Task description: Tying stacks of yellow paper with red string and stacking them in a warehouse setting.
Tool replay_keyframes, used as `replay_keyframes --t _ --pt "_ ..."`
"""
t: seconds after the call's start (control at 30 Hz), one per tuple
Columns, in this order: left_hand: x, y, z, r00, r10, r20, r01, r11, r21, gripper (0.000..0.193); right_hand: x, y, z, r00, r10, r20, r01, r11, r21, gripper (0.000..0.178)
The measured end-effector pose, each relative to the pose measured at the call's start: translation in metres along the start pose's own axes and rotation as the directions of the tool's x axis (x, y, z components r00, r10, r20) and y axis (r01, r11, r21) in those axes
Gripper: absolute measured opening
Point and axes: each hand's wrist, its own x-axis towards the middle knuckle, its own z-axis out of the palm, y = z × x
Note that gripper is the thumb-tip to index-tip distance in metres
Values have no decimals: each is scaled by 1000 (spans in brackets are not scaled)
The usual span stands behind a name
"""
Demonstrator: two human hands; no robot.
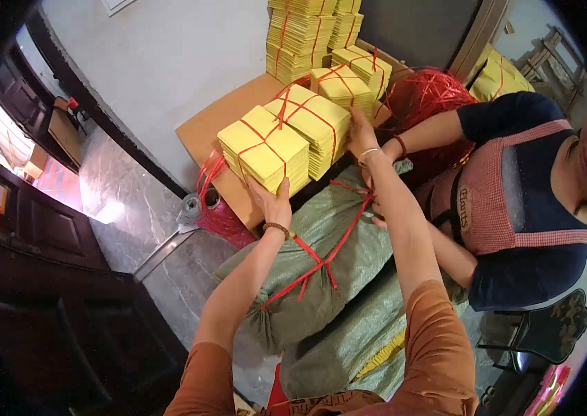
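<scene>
Two stacks of yellow paper (263, 143), bound crosswise with red plastic strapping, lie side by side. My left hand (270, 202) grips the near stack at its front lower corner, thumb up against the side. At the right end of the farther yellow stack (309, 115) my right hand (363, 134) presses on its edge, with the fingers partly hidden. Below them lies a stuffed green woven sack (321, 239), tied with red strapping (324, 263). A co-worker's hand (375, 204) is at the sack's tie, close under my right forearm.
More tied yellow stacks (298, 41) stand at the back on a cardboard sheet (200, 128). Tangled red strapping (429, 97) lies right of them. The co-worker in a checked apron (491, 194) is close on my right. A dark door (50, 298) stands left; a second sack (349, 347) lies nearer me.
</scene>
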Motion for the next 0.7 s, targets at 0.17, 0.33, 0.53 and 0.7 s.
replay_keyframes --t 0.17,0.33,0.53,0.7 --pt "38 0 11 996 -73 56 64 988 142 88 -25 -9 56 934 -273 -230 201 935 -293 84" --pt "51 -7 -34 904 -51 424 -13 989 147 75 -98 27 53 947 -318 45 319 911 -262 63" --pt "-44 -6 -84 699 -398 595 438 895 84 52 -202 63 52 999 21 -39 -38 861 -508 43" --pt "-206 55 -189 909 -224 352 326 907 -265 38 -292 90 51 974 149 172 -67 909 -412 32"
